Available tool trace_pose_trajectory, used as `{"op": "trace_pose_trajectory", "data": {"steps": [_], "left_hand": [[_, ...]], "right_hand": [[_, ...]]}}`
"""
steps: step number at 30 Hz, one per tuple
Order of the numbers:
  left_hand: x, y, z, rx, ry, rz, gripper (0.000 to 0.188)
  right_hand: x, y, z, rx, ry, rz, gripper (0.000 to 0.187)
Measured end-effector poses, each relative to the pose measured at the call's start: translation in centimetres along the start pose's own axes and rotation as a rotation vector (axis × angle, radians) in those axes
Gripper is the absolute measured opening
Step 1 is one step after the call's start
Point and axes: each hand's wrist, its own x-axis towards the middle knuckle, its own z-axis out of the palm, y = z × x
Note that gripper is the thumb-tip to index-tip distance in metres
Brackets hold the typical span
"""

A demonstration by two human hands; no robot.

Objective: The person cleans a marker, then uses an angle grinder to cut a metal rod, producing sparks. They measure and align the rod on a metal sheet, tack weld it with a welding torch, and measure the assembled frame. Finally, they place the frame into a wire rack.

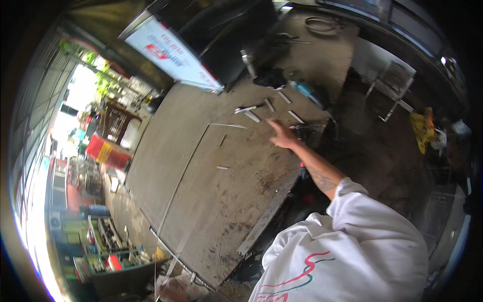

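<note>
My right hand (283, 136) reaches over a worn brown worktable (176, 136), its fingers stretched out and apart, with nothing seen in it. Just beyond the fingertips lie several short pale strips, among them one strip (252, 117) and another strip (296, 117). A tool with a shiny end and a dark handle (246, 108) lies beside them. Farther off rests a teal angle grinder (305, 89). A dark object (311, 130), too unclear to name, sits at the table edge beside my wrist. My left hand is out of view.
A white printed panel (171, 55) leans on a black object at the far side. A metal cylinder (247, 61) stands near a dark cloth (270, 78). Coiled metal bands (321, 24) lie at the back. A metal-framed chair (395, 83) stands right; a cluttered shelf (108, 236) is lower left.
</note>
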Motion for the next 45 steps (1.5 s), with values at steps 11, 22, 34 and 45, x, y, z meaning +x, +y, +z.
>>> {"op": "trace_pose_trajectory", "data": {"steps": [11,22,34,45], "left_hand": [[-3.3,32.3,23.1,-0.536,-0.918,0.42,0.025],[-5.9,34.2,24.0,-0.733,-1.138,0.701,0.026],[-10.6,40.9,19.2,-0.92,-1.227,0.846,0.027],[-16.3,66.7,-1.7,-1.425,-1.042,0.962,0.028]], "right_hand": [[-2.3,-15.4,2.9,0.22,0.019,-0.16,0.068],[-25.0,-14.5,1.9,0.405,0.373,0.363,0.112],[-39.0,-14.9,-15.8,0.429,0.69,-0.041,0.038],[-80.8,-24.8,-36.3,-0.009,1.463,-0.099,0.018]]}}
